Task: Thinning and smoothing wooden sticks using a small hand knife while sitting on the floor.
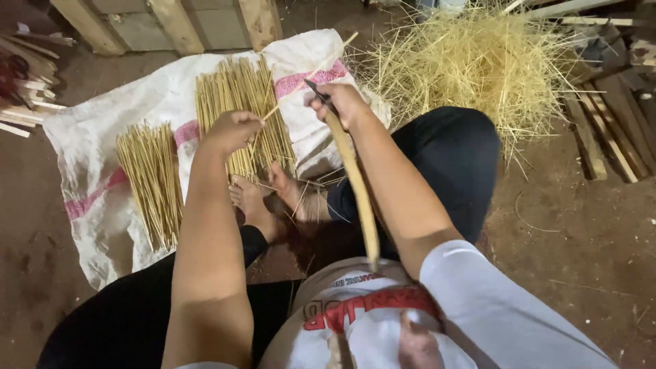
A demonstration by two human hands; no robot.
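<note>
Both hands closed: left hand [232, 130] pinching a thin bamboo stick [311, 74], right hand [344, 102] gripping a long-handled knife [352, 171].

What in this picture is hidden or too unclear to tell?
- Head view: the knife has its blade tip hidden behind the right hand.
- The thin stick vanishes inside the left hand; its near end is unseen.
- The straw pile is cut off by the top edge.
- The wood pieces run past the left edge.
</note>
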